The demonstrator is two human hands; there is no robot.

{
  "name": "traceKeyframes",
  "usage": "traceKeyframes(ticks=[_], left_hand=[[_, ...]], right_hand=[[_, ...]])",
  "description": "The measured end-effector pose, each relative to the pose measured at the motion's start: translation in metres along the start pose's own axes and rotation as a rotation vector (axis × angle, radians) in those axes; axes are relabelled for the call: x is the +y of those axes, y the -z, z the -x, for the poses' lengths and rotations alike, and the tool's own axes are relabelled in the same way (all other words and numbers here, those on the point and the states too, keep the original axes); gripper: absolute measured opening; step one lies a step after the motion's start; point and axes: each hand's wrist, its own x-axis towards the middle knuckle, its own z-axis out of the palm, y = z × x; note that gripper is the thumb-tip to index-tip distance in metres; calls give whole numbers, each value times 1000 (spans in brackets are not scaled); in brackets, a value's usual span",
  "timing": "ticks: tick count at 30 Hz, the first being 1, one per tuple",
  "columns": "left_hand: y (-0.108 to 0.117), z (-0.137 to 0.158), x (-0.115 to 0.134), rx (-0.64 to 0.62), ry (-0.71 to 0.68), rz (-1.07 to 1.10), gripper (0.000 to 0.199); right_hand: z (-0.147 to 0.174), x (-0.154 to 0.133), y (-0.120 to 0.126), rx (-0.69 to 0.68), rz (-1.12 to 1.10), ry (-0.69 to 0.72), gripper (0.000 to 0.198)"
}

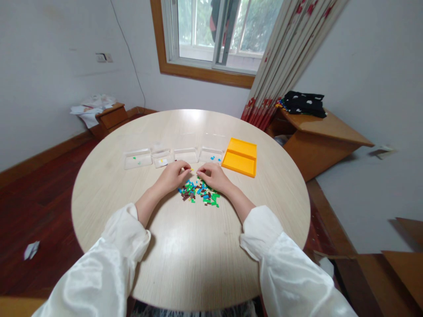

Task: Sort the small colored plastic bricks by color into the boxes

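Observation:
A loose pile of tiny building bricks (200, 191) in green, blue, brown and yellow lies on the round table. My left hand (174, 176) is at the pile's far left edge, thumb and fingers pinched on a small yellow brick (192, 169). Close beside it, my right hand (213, 175) hovers over the far side of the pile with its fingers closed. Whatever is between those fingers is too small to tell. Behind my hands stand clear plastic boxes: the leftmost box (126, 166) has green bricks, the rightmost box (205, 159) blue ones.
A smaller clear box (155, 164) with something yellow and white and another clear box (186, 150) stand between those two. An open orange-yellow case (239, 166) lies at the row's right end. The table (198, 251) has a round edge; a wooden cabinet (317, 132) stands beyond it.

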Motion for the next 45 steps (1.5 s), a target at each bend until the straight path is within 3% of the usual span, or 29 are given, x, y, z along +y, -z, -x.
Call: traceKeyframes(ticks=[8,14,20,32,45], left_hand=[[19,-5,-28,304,238,-132,17],[31,-3,-44,401,400,-198,22],[33,-4,-53,490,385,-262,19],[29,-6,-59,580,345,-173,23],[28,-6,-60,586,301,-202,24]], right_hand=[[2,1,6,-60,60,-14,6],[2,0,7,-92,47,21,13],[2,-3,9,-130,67,30,17],[2,10,2,-112,27,33,15],[2,8,3,-118,16,23,10]])
